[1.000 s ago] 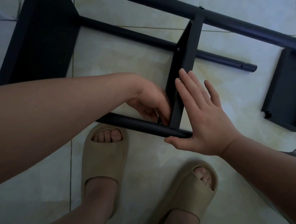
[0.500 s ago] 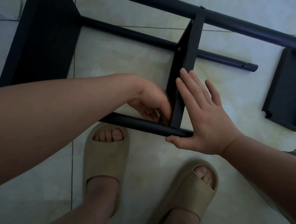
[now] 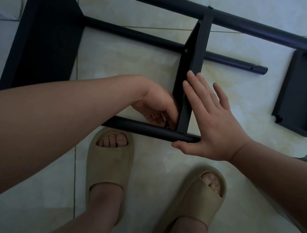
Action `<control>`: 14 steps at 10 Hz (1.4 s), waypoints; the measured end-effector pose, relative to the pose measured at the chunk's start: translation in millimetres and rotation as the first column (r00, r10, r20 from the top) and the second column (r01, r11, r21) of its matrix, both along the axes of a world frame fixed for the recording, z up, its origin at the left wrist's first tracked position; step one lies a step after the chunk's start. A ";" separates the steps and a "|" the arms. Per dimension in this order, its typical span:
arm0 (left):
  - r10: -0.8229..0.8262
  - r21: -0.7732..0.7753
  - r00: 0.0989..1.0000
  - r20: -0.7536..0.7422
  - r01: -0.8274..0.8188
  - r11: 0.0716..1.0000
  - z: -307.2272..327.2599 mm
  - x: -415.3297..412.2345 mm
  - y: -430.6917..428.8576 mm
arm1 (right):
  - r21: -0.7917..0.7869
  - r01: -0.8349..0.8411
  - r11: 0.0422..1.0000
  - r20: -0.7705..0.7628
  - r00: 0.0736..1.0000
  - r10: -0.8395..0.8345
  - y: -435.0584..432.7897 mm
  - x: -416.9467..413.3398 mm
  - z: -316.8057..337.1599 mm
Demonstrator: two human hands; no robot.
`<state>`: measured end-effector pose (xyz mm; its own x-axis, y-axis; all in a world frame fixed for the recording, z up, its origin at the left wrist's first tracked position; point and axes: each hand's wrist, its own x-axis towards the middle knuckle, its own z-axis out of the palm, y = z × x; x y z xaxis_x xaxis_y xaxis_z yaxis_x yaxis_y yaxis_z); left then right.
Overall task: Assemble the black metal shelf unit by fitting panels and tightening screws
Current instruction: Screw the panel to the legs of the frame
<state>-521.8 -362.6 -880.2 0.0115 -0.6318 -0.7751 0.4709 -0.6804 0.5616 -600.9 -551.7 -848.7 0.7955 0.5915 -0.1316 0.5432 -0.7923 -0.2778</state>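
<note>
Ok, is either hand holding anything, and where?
Left hand pinches what looks like a screw at the joint of panel and tube. Right hand only presses flat on the panel.

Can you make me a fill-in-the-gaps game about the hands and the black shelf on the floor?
1. The right hand lies flat on the upright black metal shelf panel; the left hand has ____ fingers pinching what looks like a small dark screw.
2. The loose black metal tray-shaped panel lies on the pale tiled floor to the ____ of both hands.
3. The feet wear ____ beige foam slides.
Missing words: curled, right, two.
</note>
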 end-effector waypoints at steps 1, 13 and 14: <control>0.013 0.009 1.000 0.020 -0.014 1.000 -2.0 -1.1 -1.0 | -0.003 0.000 1.000 -0.004 1.000 0.000 0.1 -0.3 -0.1; 0.029 -0.005 0.999 0.015 -0.029 1.000 -4.2 -1.5 -2.2 | 0.002 0.001 1.000 -0.002 1.000 -0.001 -0.2 0.0 0.6; 0.027 -0.017 1.000 0.006 -0.026 1.000 -3.9 -2.4 -3.0 | 0.006 0.001 1.000 -0.002 1.000 -0.001 0.1 0.1 0.8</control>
